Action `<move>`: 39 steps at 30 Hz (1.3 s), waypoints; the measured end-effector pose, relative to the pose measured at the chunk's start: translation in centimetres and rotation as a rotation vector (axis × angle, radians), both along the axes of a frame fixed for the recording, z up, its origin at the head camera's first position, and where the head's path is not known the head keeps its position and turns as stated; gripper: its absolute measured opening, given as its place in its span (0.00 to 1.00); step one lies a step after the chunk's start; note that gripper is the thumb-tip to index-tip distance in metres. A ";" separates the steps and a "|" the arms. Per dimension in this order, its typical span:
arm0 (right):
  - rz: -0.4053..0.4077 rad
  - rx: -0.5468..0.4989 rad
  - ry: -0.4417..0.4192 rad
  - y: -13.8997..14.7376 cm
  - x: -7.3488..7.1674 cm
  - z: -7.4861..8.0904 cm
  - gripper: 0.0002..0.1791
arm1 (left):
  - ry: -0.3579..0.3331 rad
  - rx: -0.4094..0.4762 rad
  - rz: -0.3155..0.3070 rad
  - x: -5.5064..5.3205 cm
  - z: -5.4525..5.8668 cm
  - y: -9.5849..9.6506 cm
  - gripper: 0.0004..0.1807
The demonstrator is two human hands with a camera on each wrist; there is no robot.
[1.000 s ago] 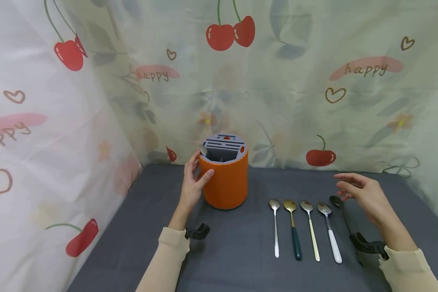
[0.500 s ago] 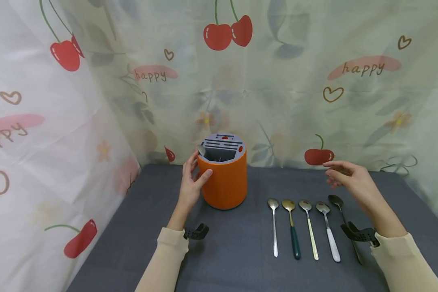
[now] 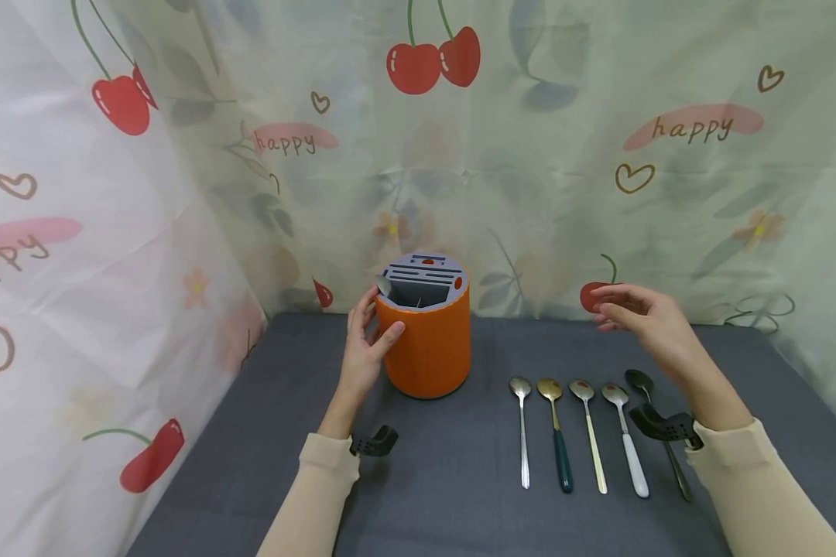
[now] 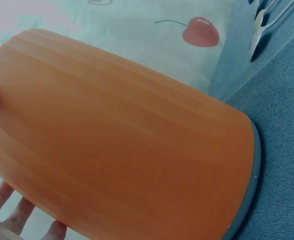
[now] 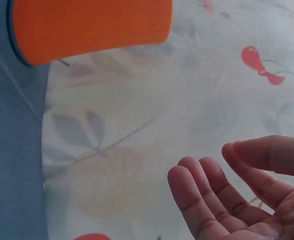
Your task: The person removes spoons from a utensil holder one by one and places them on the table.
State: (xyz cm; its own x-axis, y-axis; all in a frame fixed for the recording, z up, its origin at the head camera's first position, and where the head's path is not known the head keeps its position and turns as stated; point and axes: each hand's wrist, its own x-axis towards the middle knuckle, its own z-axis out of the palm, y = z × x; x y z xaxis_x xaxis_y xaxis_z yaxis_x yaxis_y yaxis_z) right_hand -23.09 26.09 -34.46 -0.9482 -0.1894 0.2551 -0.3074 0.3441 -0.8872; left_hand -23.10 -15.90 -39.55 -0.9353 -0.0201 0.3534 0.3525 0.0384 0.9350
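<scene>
My left hand (image 3: 364,352) grips the orange knife block (image 3: 428,348) at its left side, thumb in front and fingers behind. The block stands upright; its grey top has slots and a large opening. A silvery spoon head (image 3: 384,285) shows at the opening's left edge, close to my fingertips. My right hand (image 3: 644,313) hangs above the table's back right, fingers loosely bent, holding nothing. Below it, a dark spoon (image 3: 639,379) lies partly hidden by the wrist camera. To its left lie a white-handled spoon (image 3: 635,464) and a cream-handled spoon (image 3: 595,449).
A green-handled spoon with a gold bowl (image 3: 563,460) and an all-silver spoon (image 3: 525,441) complete the row on the dark grey table (image 3: 446,487). A cherry-printed curtain (image 3: 529,155) hangs behind the table and along its left side.
My right hand has moved left and up, away from the dark spoon, with nothing in it. My left hand stays on the knife block. The view has shifted slightly.
</scene>
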 end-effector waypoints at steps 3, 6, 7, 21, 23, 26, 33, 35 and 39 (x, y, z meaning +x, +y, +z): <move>0.009 -0.019 0.003 -0.4 -0.1 0.2 0.18 | 0.002 -0.003 -0.003 -0.1 -0.1 0.0 0.39; 0.023 -0.032 0.011 -1.0 -0.2 0.4 0.19 | 0.003 -0.006 -0.001 -0.1 -0.1 -0.1 0.39; 0.028 -0.034 0.014 -1.2 -0.2 0.6 0.19 | 0.003 -0.006 -0.001 -0.1 -0.1 -0.1 0.39; 0.032 0.023 0.004 -3.9 -0.7 3.1 0.21 | 0.012 0.002 -0.001 -0.2 -0.2 0.1 0.39; 0.031 0.029 -0.006 -4.2 -0.8 3.4 0.21 | 0.013 0.001 0.001 -0.2 -0.2 0.1 0.39; 0.029 0.037 -0.019 -4.8 -0.8 3.8 0.21 | 0.014 -0.001 0.000 -0.1 -0.2 0.2 0.39; 0.069 0.007 0.004 -6.4 -1.0 4.7 0.20 | 0.017 -0.004 0.006 -0.4 -0.6 -0.1 0.39; 0.091 -0.012 0.019 -6.8 -1.2 4.9 0.20 | 0.023 -0.014 0.012 -1.0 -1.4 -0.3 0.39; 0.118 -0.046 0.028 -7.7 -1.5 5.3 0.19 | 0.047 -0.033 0.023 -2.2 -2.8 -0.7 0.38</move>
State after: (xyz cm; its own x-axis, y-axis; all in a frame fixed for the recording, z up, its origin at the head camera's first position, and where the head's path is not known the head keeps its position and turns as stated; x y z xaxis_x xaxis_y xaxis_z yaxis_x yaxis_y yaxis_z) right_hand -24.59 18.36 -29.20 -0.9123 -0.2865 0.2925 -0.3685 0.2631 -0.8916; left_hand -25.29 -16.59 -42.38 -0.9172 -0.0294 0.3974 0.3943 0.0773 0.9157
